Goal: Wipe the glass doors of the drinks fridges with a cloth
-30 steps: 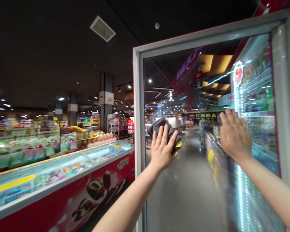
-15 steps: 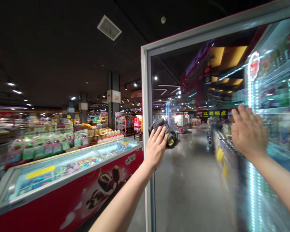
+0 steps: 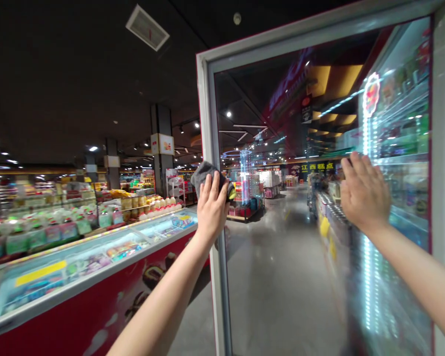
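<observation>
A dark grey cloth (image 3: 204,179) with a bit of yellow-green at its right side lies under the fingers of my left hand (image 3: 212,206). That hand presses it against the left upright of a glass door (image 3: 274,277), which has a light-coloured frame (image 3: 204,109). The fingers lie over the cloth, and its underside is hidden. Further right, my right hand (image 3: 367,195) is raised with the palm toward the glass and its fingers stretched out. It holds nothing; whether the palm touches the pane I cannot tell.
To the left stands a red chest freezer (image 3: 77,301) with a glass top and packaged goods inside. Bottles and jugs (image 3: 68,227) line up behind it. Lit shelves (image 3: 404,143) appear in the glass at right. A pillar (image 3: 161,163) rises beyond the freezer.
My left hand has moved the cloth left, from the edge of the pane onto the door's frame. The view has turned a little right, showing more of the door's right side. My right hand stays raised.
</observation>
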A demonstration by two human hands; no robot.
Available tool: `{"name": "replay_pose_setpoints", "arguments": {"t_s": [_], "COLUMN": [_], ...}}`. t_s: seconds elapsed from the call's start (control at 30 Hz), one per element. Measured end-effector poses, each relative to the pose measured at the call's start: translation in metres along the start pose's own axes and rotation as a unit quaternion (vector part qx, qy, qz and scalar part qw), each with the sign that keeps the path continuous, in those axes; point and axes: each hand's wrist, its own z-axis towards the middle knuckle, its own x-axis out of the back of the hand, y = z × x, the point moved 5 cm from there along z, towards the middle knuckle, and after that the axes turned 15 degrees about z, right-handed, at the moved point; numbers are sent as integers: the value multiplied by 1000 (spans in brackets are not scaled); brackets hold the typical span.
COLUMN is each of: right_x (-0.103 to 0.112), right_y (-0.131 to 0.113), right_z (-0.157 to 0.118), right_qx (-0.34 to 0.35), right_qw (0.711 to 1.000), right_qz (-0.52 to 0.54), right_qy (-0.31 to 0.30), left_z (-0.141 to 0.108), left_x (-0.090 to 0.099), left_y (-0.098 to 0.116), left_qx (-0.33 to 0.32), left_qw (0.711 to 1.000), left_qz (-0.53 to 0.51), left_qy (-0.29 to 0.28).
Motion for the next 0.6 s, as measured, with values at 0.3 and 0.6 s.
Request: {"name": "replay_pose_setpoints", "arguments": {"t_s": [0.3,0.6], "right_x": [-3,-6], "right_y": [-2,3], "right_z": [1,0], "right_qx": [0,40], "right_qw": [1000,999], "right_qz": [1,8], "right_qy": [-8,31], "left_z": [-29,25], "left_x": [-4,-11], "left_y": [6,8], "left_qx": [0,12], "left_qw": [1000,999], "left_qz": [11,34], "left_qy": [-4,-21]}}
